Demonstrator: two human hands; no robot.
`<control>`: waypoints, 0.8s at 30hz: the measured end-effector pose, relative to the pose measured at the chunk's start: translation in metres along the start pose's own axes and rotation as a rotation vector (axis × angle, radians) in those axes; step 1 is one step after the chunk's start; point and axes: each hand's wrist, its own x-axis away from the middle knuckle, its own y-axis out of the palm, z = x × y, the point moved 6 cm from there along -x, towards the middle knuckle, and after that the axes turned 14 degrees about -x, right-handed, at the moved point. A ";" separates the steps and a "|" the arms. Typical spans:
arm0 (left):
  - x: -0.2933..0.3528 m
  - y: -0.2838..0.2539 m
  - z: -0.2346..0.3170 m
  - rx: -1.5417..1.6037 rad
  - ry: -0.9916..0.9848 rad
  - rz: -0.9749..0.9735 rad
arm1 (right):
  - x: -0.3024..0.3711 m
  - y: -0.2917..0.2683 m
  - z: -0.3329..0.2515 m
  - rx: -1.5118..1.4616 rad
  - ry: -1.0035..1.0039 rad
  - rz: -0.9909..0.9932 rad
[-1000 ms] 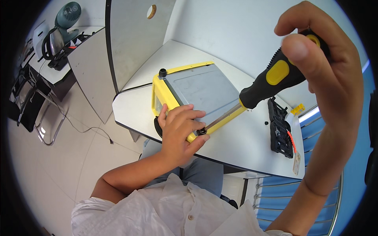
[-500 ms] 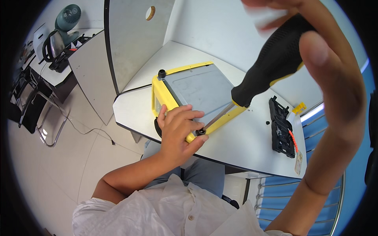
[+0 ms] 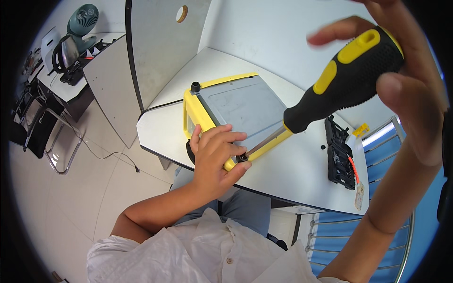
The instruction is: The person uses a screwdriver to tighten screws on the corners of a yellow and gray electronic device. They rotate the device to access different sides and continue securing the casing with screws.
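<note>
A yellow-framed case with a grey panel lies on the white table, panel upward. My left hand rests on its near corner, with thumb and fingers closed around a small black foot. The shaft of a large black-and-yellow screwdriver slants down into that foot; its tip is hidden there. Around the thick end of the handle is my right hand, its grip loose, the thumb on one side and a finger stretched out on the other. Another black foot stands at the case's far left corner.
An opened black tool case with an orange strap lies on the table's right side, near a small black piece and a yellow plastic part. A grey partition rises at the left. Metal rails run below right.
The screwdriver has turned about its length, bringing yellow patches of its handle into view. My right hand has shifted slightly right and its grip has loosened. The left hand stays at the foot.
</note>
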 end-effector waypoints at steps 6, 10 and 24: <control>-0.002 0.005 0.002 0.009 0.001 -0.018 | 0.005 -0.004 0.001 0.014 0.012 0.008; -0.001 0.004 0.001 -0.002 -0.003 -0.028 | 0.005 -0.004 0.001 0.004 0.006 0.013; -0.002 0.002 0.003 -0.055 0.009 -0.067 | 0.005 0.003 0.004 -0.037 0.001 0.031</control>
